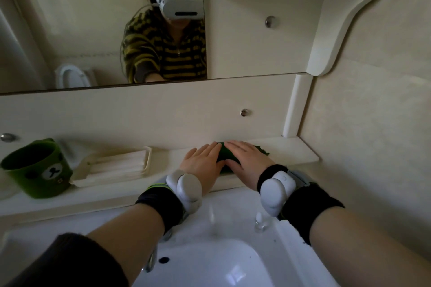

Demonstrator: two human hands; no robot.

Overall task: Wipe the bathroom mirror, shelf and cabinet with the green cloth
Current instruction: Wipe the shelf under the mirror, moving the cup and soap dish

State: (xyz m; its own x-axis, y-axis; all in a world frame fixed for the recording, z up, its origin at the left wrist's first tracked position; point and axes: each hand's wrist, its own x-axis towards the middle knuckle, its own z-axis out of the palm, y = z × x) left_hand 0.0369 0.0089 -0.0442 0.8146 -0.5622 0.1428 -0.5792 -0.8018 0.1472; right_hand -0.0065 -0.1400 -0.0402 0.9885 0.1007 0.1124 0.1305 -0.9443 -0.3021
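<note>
I have both palms flat on the crumpled dark-green cloth (222,155). It lies on the narrow cream shelf (293,150) toward its right end, up against the back panel. My left hand (202,161) covers the cloth's left part and my right hand (247,162) its right part. The fingers of both are straight and a little spread, pressing down, neither curling round nor pinching anything. Only a strip of green shows between the hands, and a small corner beyond my right fingertips.

I judge this to be the shelf pass. To do it well I would press evenly through both palms and slide the cloth as one pad along the back edge into the right corner. Then I would return along the front edge, so no strip is missed. Further left, the cream ribbed soap tray (116,165) and the green bear-faced mug (37,168) stand on the shelf and would need lifting or wiping round. The large wall mirror (70,30) and white cabinet (256,42) above look like separate passes.
</note>
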